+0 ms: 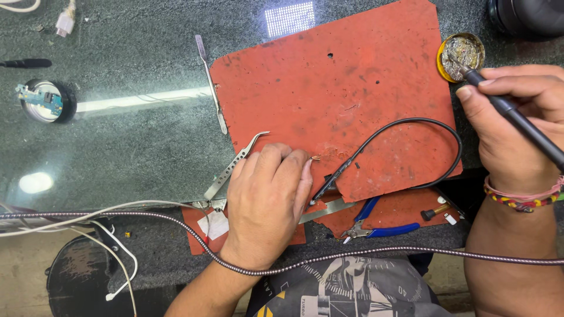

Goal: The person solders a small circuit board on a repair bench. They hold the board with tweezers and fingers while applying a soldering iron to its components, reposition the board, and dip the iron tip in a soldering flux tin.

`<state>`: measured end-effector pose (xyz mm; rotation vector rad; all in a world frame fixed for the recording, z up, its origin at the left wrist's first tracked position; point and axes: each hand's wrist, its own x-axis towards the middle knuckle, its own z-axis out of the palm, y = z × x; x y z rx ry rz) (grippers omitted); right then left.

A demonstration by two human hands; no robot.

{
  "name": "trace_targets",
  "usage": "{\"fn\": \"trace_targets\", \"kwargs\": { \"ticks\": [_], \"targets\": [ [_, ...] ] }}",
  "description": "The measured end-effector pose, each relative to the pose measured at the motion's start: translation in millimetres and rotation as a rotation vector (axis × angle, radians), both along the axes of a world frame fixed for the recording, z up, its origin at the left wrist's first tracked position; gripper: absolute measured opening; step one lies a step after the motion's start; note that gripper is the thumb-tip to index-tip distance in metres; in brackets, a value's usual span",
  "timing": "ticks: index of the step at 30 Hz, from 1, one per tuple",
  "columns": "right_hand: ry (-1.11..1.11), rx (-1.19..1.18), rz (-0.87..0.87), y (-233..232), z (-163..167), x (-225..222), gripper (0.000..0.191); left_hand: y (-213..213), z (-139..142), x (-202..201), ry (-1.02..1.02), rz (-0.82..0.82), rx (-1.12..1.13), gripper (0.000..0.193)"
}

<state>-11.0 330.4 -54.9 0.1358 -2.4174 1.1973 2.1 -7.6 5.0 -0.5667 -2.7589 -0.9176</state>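
L hand (267,196) lies palm-down on the red mat (329,88) near its front edge, fingertips pinching the bare end of a black cable (411,123) that loops right to the mat's edge. R hand (511,126) closed round a soldering iron (517,117), off the mat's right side, tip in the flux tin (461,53). Mat's upper half is open. Tweezers (235,164) just left of L hand, spudger (211,88) at left edge, blue pliers (376,226) in front. Dark stone bench (129,135), braided cable (411,255) across the near edge.

Bench clutter, off the work area.
Blue-handled pliers (382,228), curved tweezers (235,167), thin metal spudger (211,91) and a small circuit board (42,98) on the tabletop (129,141).
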Motion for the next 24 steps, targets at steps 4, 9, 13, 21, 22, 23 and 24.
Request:
{"fn": "trace_targets", "kwargs": {
  "ticks": [4,9,13,21,22,23,24],
  "targets": [
    [0.033,-0.008,0.011,6,-5,3,0.018,0,-1,0,0.016,0.007,0.003,0.019],
    [0.013,-0.063,-0.095,3,1,1,0.022,0,-2,1,0.002,0.011,0.013,0.020],
    [0.038,0.034,-0.096,-11,20,-12,0.017,1,-3,2,0.008,0.029,0.047,0.019],
    [0.026,0.525,0.095,-50,75,-40,0.015,-3,-4,3,0.018,0.032,0.051,0.019],
    [0.037,0.511,0.122,-57,80,-42,0.015,-4,-4,3,0.021,0.032,0.052,0.020],
    [0.052,0.506,0.158,-64,83,-45,0.014,-3,-4,3,0.023,0.032,0.055,0.019],
    [0.065,0.500,0.194,-70,86,-47,0.014,-3,-5,2,0.024,0.032,0.058,0.019]
  ]
}}
